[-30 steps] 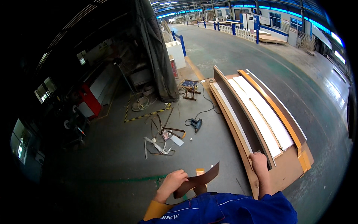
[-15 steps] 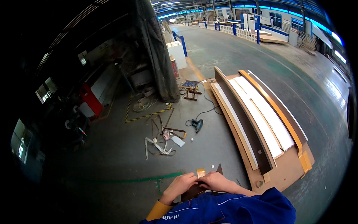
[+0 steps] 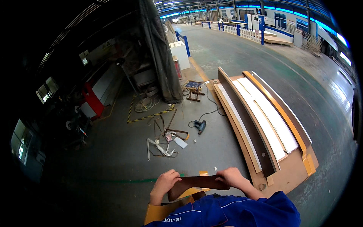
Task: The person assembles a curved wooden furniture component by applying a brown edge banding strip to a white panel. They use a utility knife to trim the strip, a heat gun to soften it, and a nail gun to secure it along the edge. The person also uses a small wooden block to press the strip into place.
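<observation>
My left hand (image 3: 165,184) pinches one part of a dark brown edge-banding strip (image 3: 200,183), close in front of my body. At the other side my right hand (image 3: 232,177) grips the same strip, fingers closed on its upper edge. Between the hands the strip hangs in a shallow curve. A yellow-orange band (image 3: 155,213) shows by my left forearm, and more of that colour appears under the strip; whether it is the strip's other face I cannot tell. The lower part of the strip is hidden against my blue clothing.
A pallet-like board (image 3: 287,179) on the right bears long white panels (image 3: 261,109) and brown and yellow strips. A heat gun (image 3: 202,126) with its cord lies on the floor ahead. Scraps and a glove (image 3: 168,136) lie left of it; a small stool (image 3: 194,86) stands beyond.
My hands were close together and have moved apart, left hand to the left, right hand to the right and slightly up. The brown strip now spans between them.
</observation>
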The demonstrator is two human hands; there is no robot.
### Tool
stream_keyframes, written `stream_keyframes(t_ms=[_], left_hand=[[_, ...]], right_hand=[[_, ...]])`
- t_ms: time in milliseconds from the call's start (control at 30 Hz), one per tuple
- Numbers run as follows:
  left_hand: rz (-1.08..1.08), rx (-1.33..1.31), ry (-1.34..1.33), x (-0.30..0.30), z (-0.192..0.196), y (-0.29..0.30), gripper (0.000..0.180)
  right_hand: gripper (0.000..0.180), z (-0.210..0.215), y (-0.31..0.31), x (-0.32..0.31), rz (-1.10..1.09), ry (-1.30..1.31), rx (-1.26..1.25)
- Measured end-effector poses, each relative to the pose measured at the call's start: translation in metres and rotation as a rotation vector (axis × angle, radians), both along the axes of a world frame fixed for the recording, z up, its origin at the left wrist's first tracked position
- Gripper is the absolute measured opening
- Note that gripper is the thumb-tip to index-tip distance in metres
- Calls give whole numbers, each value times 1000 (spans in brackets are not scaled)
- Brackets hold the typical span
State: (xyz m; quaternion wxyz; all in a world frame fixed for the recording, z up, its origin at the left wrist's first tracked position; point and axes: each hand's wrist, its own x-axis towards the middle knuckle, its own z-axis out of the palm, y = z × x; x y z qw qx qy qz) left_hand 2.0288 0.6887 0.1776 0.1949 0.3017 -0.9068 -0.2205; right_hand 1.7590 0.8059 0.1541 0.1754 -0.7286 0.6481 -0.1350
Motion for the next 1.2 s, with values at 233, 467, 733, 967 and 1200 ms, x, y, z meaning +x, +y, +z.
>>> stream_keyframes(t_ms=[233,467,733,967,1200], left_hand=[[22,-36,-38,5,-1,-2,12],[-144,-59,-55,-15,-5,12,10],[-378,31,-12,-54,-15,40,11],[-294,99,-29,-52,-17,38,13],[-190,103,-1,-61,-8,36,10]], right_hand=[[20,-33,20,-51,-266,257,102],[35,-19,19,-36,-203,93,-205],[40,-23,-5,28,337,-164,-149],[17,-24,0,18,258,-163,-40],[19,-23,11,-20,127,-134,-6]])
